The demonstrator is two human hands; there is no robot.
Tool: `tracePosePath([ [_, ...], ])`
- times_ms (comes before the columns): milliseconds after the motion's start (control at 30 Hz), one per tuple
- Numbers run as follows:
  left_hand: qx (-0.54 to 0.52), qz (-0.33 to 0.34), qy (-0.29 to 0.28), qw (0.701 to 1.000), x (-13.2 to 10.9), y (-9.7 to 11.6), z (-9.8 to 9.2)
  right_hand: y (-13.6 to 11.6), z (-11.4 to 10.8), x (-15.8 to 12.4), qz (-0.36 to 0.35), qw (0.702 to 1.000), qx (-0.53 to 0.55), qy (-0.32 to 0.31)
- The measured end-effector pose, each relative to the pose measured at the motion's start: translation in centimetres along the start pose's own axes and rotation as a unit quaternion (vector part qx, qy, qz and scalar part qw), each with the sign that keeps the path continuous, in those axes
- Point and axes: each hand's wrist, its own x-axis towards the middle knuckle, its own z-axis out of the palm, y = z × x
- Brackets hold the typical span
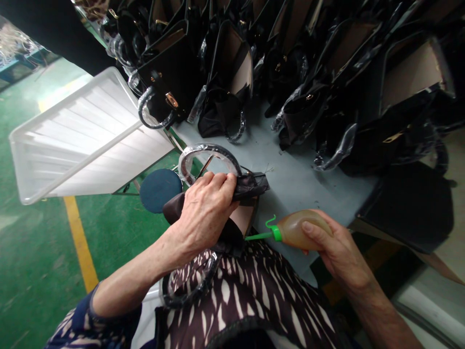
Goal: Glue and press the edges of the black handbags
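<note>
With its fingers closed over the edge, my left hand grips a black handbag at the front of the table, close to my body. One plastic-wrapped handle of this bag stands up behind the hand; another wrapped handle hangs toward my lap. My right hand is wrapped round a squeeze bottle of amber liquid with a green nozzle. The nozzle points left, its tip at the bag's edge below my left hand; whether it touches I cannot tell.
Several black handbags with wrapped handles crowd the far side of the grey table. A white plastic tray stands at left, near a round blue stool. A black panel lies at right. The floor is green.
</note>
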Motion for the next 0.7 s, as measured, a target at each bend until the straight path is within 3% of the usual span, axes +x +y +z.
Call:
tracePosePath([
  [700, 0.002, -0.015, 0.027, 1.000, 1.1, 0.1, 0.2, -0.5, 0.0, -0.9, 0.021, 0.998, 0.035, -0.038],
])
